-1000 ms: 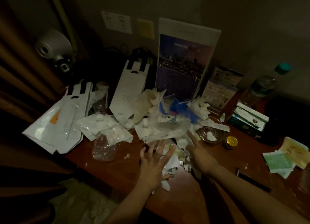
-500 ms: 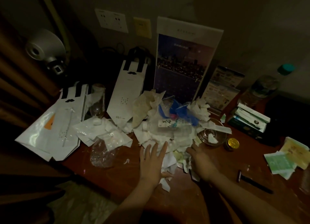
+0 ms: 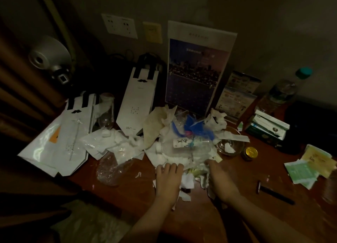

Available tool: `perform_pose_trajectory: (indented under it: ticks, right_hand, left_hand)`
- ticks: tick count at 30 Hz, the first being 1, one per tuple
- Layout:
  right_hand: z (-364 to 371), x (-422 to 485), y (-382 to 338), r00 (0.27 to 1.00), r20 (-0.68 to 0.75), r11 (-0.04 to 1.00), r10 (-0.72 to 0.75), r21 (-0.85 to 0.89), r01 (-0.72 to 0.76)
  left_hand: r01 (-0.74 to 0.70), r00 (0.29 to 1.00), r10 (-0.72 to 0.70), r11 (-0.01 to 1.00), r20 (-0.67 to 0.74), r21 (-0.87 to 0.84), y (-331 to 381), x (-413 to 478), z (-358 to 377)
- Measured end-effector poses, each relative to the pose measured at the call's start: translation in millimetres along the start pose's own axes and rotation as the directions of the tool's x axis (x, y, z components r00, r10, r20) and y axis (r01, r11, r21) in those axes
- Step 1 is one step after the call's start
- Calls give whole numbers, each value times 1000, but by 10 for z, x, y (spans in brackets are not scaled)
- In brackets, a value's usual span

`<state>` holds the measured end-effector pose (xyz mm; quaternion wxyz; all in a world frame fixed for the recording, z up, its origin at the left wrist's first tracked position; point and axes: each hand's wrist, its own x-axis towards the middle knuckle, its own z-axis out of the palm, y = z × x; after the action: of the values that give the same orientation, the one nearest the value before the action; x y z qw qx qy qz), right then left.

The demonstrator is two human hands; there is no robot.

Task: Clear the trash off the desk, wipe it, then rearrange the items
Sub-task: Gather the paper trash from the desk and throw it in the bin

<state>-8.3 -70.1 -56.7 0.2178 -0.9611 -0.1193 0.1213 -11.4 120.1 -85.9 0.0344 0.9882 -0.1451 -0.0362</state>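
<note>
While your 2 hands sit at the near edge of the trash pile [image 3: 175, 158], the heap of crumpled paper and wrappers fills the middle of the desk [image 3: 242, 217]. Your left hand [image 3: 168, 181] lies palm down on the white scraps, with its fingers bent into the paper. Your right hand [image 3: 221, 182] is just beside it, its fingertips buried in the same scraps. For both hands, you cannot tell whether the fingers have closed on anything or only press down.

A clear plastic bottle [image 3: 184, 144] with a white label lies on its side on top of the pile, and torn blue plastic [image 3: 197, 129] sticks up behind it. A crumpled clear wrapper [image 3: 113, 168] lies on the wood to the left of the heap.

To the right, a glass bowl [image 3: 229, 145] holding a scrap touches the pile's edge, with a gold-lidded jar [image 3: 250, 152] just beside it. A black pen-like tool [image 3: 275, 195] lies well apart, near green and yellow packets [image 3: 308, 170].

At the back stand a calendar [image 3: 197, 69], a water bottle [image 3: 279, 94] with a teal cap and a stack of boxes [image 3: 269, 127]. 1 white paper bag [image 3: 138, 100] leans by the calendar and another flat bag [image 3: 60, 139] lies at the far left.
</note>
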Motion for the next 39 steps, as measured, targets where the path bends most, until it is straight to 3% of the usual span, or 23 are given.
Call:
perform_pose_trajectory:
  ticks: [1, 6, 18, 23, 27, 31, 39]
  right_hand:
    - [-2, -33, 19, 998, 17, 996, 53, 69, -54]
    - [-240, -74, -30, 992, -7, 989, 124, 80, -123]
    - [-949, -275, -311, 929, -353, 991, 113, 101, -83]
    - [-907, -656, -340, 887, -400, 970, 232, 167, -178]
    - [-808, -1096, -234, 860, -373, 935, 349, 207, -290]
    - [-864, -1469, -80, 820, -383, 904, 426, 215, -369]
    - [-1208, -2187, 480, 787, -447, 904, 426, 247, -349]
  left_hand:
    - [-17, 1000, 17, 1000, -19, -3, 19, -8, -10]
    - [-55, 992, 48, 997, -113, -52, 17, 80, -131]
    - [-158, 954, 98, 968, -284, -195, 110, 453, -1086]
    - [-218, 965, 173, 948, -199, -233, 305, 360, -982]
    - [-320, 946, 307, 934, -100, -161, 583, 275, -943]
    - [-377, 926, 367, 914, -90, -149, 902, 210, -1010]
    - [-407, 909, 401, 912, -110, -43, 1990, -66, -1398]
